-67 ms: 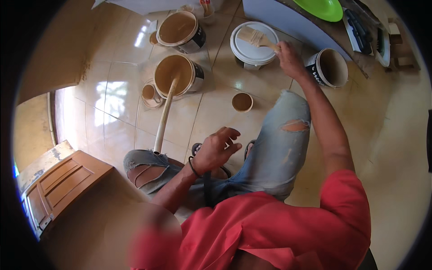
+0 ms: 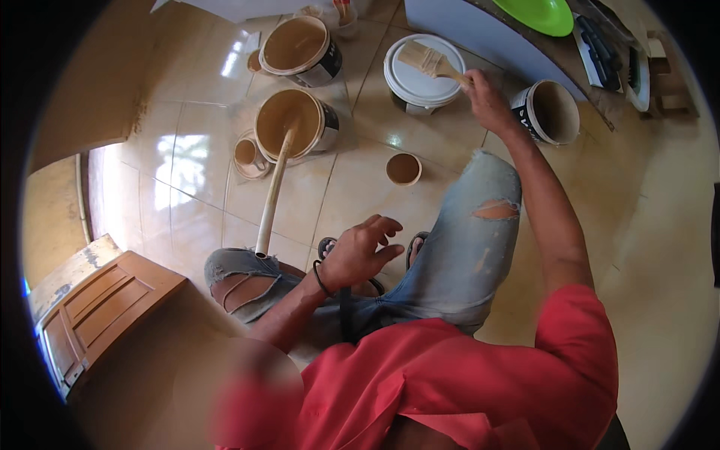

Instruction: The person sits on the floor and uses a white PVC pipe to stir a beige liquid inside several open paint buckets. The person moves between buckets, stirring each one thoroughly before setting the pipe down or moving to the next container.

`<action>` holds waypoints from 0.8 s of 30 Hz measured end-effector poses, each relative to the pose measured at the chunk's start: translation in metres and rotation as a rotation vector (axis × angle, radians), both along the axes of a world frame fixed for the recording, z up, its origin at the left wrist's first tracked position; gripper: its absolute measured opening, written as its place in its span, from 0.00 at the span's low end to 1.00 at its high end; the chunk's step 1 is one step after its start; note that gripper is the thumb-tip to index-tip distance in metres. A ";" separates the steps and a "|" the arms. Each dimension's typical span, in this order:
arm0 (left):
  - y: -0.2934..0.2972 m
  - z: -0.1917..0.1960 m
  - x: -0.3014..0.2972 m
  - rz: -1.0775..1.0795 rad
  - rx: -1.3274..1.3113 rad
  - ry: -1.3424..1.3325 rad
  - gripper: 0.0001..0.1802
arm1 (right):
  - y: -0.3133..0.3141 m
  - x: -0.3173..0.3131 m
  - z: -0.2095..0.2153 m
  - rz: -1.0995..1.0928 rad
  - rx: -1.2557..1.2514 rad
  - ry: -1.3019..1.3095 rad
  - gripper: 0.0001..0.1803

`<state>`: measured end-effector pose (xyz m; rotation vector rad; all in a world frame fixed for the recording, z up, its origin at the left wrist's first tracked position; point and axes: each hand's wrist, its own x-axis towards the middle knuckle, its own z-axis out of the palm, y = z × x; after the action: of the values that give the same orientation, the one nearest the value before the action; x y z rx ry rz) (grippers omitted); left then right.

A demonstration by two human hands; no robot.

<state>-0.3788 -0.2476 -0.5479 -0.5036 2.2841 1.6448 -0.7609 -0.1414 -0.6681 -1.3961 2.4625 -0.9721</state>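
A wide paintbrush (image 2: 421,58) with pale bristles lies over the white lid (image 2: 442,84) of a closed bucket; whether it touches the lid I cannot tell. My right hand (image 2: 486,96) is closed round the end of its handle, arm stretched forward. Above my lap, my left hand (image 2: 355,255) hangs with fingers loosely bent, the thumb apart, and nothing in it. Farther forward on the floor stands a small cup (image 2: 403,169) of brown liquid. To the left, an open bucket (image 2: 305,127) with brown inside has a long pale stick (image 2: 274,196) leaning out toward my left knee.
Another open bucket (image 2: 296,46) stands behind, with a small mug (image 2: 247,154) nearby. An empty-looking bucket (image 2: 551,112) is at right. A ledge holds a green plate (image 2: 541,13) and dark-handled tools (image 2: 596,54). A brown panelled wooden piece (image 2: 112,300) lies at lower left.
My right hand and the paintbrush have shifted very slightly to the right. My left hand stays nearly still.
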 end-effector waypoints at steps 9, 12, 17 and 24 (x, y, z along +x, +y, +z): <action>-0.013 -0.019 0.010 -0.417 -0.373 0.163 0.26 | 0.058 0.039 0.062 0.194 0.205 -0.254 0.12; -0.003 -0.018 0.009 -0.469 -0.360 0.222 0.25 | 0.062 0.052 0.054 0.252 0.323 -0.318 0.12; 0.005 -0.018 0.014 -0.514 -0.382 0.224 0.25 | 0.046 0.073 0.038 0.339 0.489 -0.404 0.11; -0.001 -0.023 0.012 -0.446 -0.440 0.245 0.25 | 0.026 0.084 0.024 0.457 0.583 -0.394 0.11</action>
<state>-0.3663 -0.2488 -0.5705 0.1350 2.6948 1.0403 -0.6773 -0.1150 -0.6438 -1.3088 1.8069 -0.3394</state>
